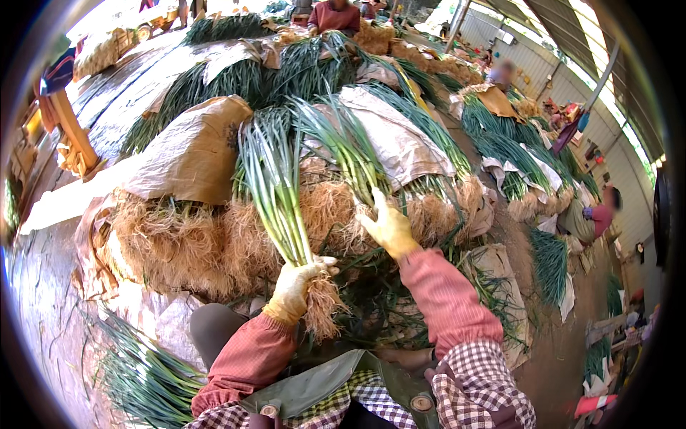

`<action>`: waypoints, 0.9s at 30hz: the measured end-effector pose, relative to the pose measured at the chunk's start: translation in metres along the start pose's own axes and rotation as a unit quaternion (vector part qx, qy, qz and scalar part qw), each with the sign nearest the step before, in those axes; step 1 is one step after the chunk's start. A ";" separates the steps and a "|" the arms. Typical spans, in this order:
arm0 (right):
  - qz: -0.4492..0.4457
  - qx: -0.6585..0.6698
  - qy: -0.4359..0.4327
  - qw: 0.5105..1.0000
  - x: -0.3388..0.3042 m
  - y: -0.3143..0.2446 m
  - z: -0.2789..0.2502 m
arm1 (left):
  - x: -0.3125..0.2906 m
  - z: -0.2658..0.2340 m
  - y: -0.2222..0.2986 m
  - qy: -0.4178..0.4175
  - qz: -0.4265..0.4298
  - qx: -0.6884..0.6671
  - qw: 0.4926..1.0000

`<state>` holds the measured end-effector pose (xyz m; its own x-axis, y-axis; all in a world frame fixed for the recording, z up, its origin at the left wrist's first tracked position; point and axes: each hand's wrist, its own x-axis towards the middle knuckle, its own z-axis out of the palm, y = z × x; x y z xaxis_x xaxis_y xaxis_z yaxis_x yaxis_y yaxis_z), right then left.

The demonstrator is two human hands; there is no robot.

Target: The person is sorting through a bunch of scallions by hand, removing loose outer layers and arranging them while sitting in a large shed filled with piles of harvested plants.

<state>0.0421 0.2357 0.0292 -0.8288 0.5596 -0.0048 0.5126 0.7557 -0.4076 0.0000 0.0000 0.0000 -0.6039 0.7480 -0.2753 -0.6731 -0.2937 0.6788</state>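
My left hand (291,292), in a pale yellow glove, is closed round the lower stalks of a bunch of green onions (286,207). The long green leaves point up and away from me, and the tan roots (325,304) hang below my fist. My right hand (389,227), gloved alike, reaches to the heap in front. Its thumb and fingers close about the root end of some more green onions (350,154), which lie with their leaves pointing away. Part of its grip is hidden behind the glove.
Brown sacking (193,146) and a whitish sack (400,136) cover parts of the heap, whose matted roots (179,239) face me. Loose green onions (146,372) lie at my lower left. Other people sit among further heaps; one in red (334,18) is at the back.
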 end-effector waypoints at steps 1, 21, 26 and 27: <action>0.046 -0.005 -0.070 0.996 0.017 0.007 0.005 | -0.001 0.006 -0.005 -0.014 0.001 -0.024 1.000; 0.018 0.537 0.014 0.843 -0.051 -0.036 0.052 | 0.002 -0.008 -0.006 -0.028 -0.047 -0.089 0.995; 0.154 0.669 -0.102 0.720 -0.044 -0.043 0.067 | -0.027 -0.006 -0.003 -0.102 -0.083 -0.088 0.988; 0.214 0.673 -0.111 0.699 -0.026 -0.010 0.094 | -0.024 0.005 -0.010 -0.118 -0.100 -0.066 0.986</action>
<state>0.0376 0.1812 -0.0518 -0.7558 0.4563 -0.4697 0.1722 -0.5535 -0.8148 0.0239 -0.0124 0.0029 -0.3477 0.9117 -0.2191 -0.8284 -0.1892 0.5272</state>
